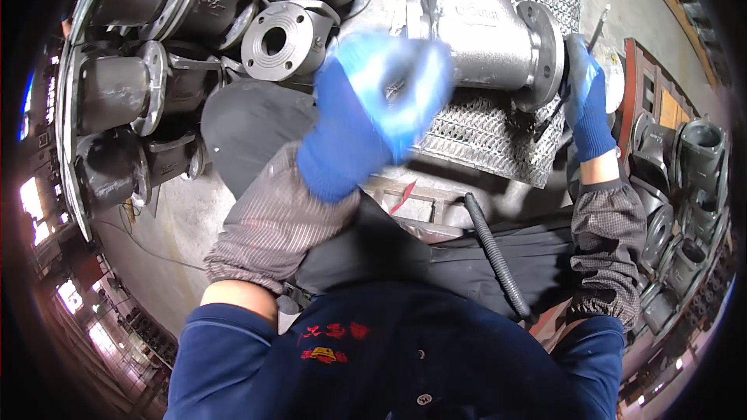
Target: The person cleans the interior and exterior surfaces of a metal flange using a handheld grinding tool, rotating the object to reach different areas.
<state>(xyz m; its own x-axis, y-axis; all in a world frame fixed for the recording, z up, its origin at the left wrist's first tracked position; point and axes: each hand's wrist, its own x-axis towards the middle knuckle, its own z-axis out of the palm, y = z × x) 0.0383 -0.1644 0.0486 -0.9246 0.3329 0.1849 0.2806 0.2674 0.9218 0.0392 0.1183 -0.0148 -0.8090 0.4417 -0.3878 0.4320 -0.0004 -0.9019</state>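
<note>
A grey cast-metal valve body (482,31) with round flanges lies on a ridged metal mat in front of me. My left hand (385,93), in a blue coated glove, is just left of the casting's near side. Motion smears its fingers, so their grip and any contact with the casting are unclear. Beside the right flange (541,54), my gloved right hand (585,97) is closed around a thin dark rod (598,27). The rod slants out above the hand, and a dark length continues below it toward the mat. Its exact kind does not show.
Several flanged castings (276,43) are stacked at the left, and more castings (689,257) fill the right side. The ridged mat (498,136) covers the work surface. A grey corrugated hose (498,257) crosses near my legs. A brown frame (650,82) stands at right.
</note>
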